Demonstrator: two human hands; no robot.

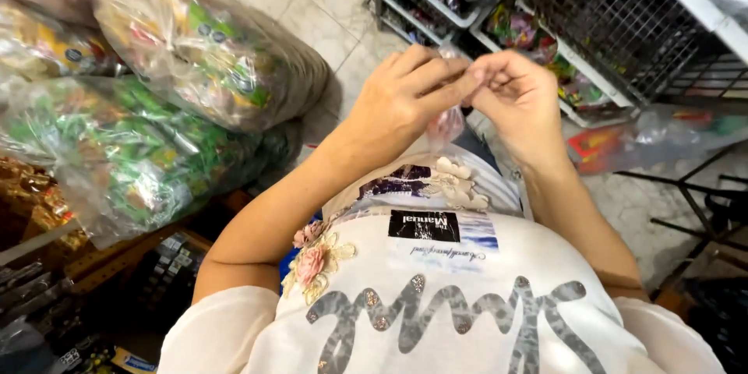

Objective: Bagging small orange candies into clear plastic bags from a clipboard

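Observation:
My left hand and my right hand meet in front of my chest, fingertips pinched together on the top of a small clear plastic bag with pinkish contents. The bag hangs down between the two hands, and most of it is hidden behind my left hand. Below the hands I see my white shirt with grey lettering and flower trim.
Large clear sacks of colourful wrapped sweets are piled at the left on the tiled floor. White wire baskets and racks with packets stand at the upper right. A dark metal frame is at the right.

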